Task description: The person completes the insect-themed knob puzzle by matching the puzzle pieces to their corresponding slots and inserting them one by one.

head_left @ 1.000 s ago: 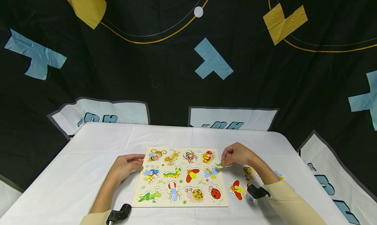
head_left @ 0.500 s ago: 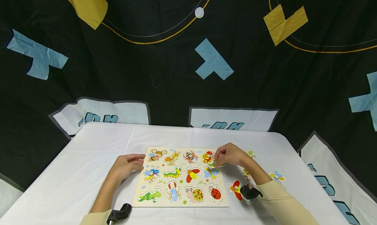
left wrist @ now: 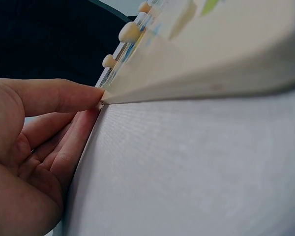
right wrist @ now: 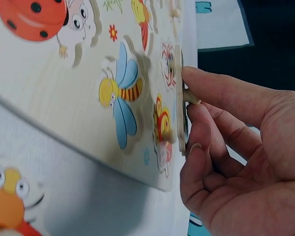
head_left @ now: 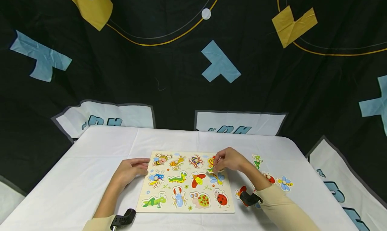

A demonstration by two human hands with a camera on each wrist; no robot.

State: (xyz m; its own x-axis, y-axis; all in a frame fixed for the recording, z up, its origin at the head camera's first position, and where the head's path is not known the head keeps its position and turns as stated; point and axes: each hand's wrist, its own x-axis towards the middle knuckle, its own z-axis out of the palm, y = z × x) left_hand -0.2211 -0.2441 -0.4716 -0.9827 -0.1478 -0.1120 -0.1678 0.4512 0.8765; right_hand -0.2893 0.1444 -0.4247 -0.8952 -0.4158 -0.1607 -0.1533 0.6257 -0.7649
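Note:
My right hand [head_left: 229,159] pinches a wooden puzzle piece [right wrist: 178,105] by its knob, holding it on edge above the board in the right wrist view. Its printed face is turned away there; a bit of green shows in the head view. Beneath it lies the insect puzzle board [head_left: 169,190], near the butterfly [right wrist: 162,120] and the blue-winged bee picture [right wrist: 122,93]. My left hand [head_left: 130,172] touches the board's left edge with extended fingertips [left wrist: 91,96]. Several knobs [left wrist: 130,32] stand up from the board.
Right of the board, loose pieces lie on the white cloth [head_left: 102,150]: a green one [head_left: 257,161], a blue-winged bee [head_left: 284,183], a ladybird [head_left: 269,178] partly behind the right arm, and a red-winged one [head_left: 241,192]. A black curtain [head_left: 169,73] hangs behind the table.
My right hand has moved left with the puzzle piece, from beside the board to over its upper right part. The left hand stays at the board's edge.

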